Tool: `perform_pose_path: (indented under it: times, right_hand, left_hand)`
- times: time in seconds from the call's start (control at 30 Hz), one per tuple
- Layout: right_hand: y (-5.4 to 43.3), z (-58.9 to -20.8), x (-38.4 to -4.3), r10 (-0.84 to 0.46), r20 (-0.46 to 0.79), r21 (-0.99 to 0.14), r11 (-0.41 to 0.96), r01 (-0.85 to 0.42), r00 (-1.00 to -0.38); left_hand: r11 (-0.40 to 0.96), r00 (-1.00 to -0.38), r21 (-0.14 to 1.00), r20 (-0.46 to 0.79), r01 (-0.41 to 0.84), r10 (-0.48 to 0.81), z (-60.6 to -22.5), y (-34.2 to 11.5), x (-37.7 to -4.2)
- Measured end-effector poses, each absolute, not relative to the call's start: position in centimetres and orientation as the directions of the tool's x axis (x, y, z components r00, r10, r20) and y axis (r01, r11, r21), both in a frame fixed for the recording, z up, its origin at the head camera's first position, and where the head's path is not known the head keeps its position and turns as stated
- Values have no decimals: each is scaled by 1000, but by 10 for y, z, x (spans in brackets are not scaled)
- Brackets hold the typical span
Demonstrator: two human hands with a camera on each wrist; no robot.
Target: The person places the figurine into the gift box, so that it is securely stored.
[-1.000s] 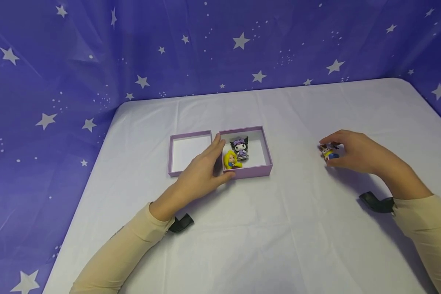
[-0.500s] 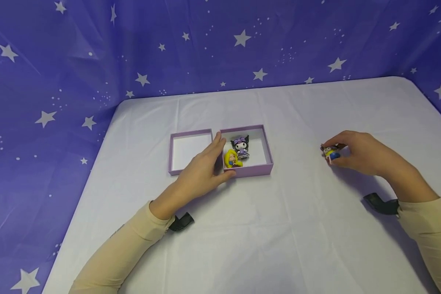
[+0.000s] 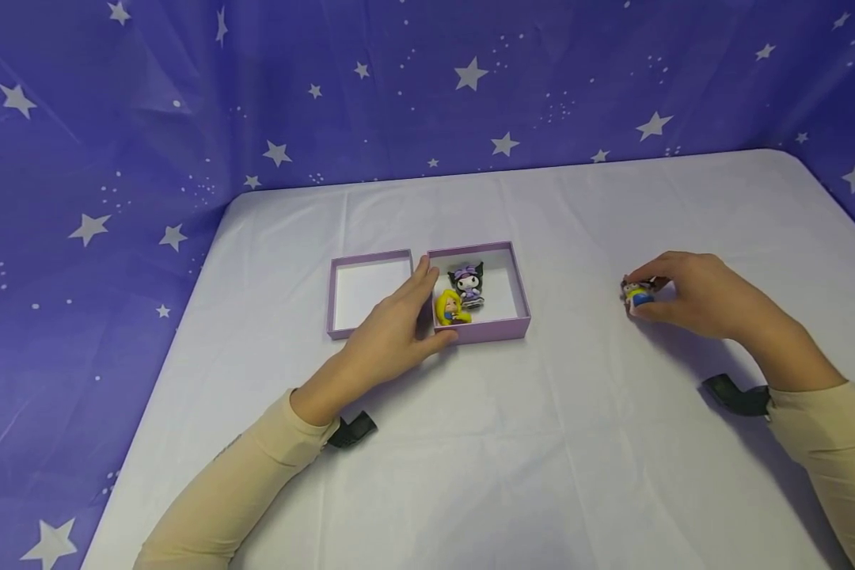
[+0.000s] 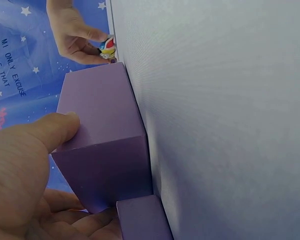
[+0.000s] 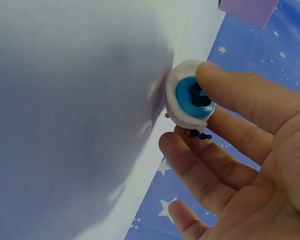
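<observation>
Glossy blue-yellow figurine (image 3: pixel 640 298) has turned slightly, pinched by right hand (image 3: pixel 701 299) at 3 o'clock from lilac rectangular box (image 3: pixel 495 331), left hand (image 3: pixel 388 336) straight-fingered against it.

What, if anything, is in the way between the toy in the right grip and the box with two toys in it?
Nothing visible stands on the table between the toy in the right grip and the box. Only the box's own right wall rises there; the left grip is at the box's other side.

The right hand (image 3: pixel 705 299) partly covers the figurine (image 3: pixel 639 298); the left hand (image 3: pixel 385 340) hides one corner of the box lid (image 3: pixel 365 294).
</observation>
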State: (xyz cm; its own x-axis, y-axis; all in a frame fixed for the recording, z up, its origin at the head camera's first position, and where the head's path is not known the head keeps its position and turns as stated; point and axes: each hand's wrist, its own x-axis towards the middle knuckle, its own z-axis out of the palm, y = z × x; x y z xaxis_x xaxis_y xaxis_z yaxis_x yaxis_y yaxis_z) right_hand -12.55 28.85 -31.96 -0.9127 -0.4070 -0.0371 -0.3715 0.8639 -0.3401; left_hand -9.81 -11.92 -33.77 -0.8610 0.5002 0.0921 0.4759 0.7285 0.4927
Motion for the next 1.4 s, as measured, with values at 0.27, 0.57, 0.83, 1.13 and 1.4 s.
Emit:
perform_pose_path:
  times: [0.27,0.57,0.83,1.13,1.4]
  right_hand:
    - [279,-316,-131,-427,40,-339,845,-414,-903]
    - [254,-310,-133,-468,149,-411,772,-485,-871]
    - [224,-296,-132,-501,216,-456,707,-540,-838]
    - [188,-293,-133,-564,221,-532,614,-583,-796]
    - [166,-304,-136,-588,184,-548,604,-579,-788]
  left_hand:
    - [730,-862,493,86,472,500,-338,-119,-98]
    - [730,-862,493,86,473,500,-338,-119,-98]
    - [733,-863,493,82,469,498,-338,-120,-98]
    - [728,-860,491,94,478,502,-338,-120,-98]
    - [730,-863,495,87,472,498,-336,-120,-98]
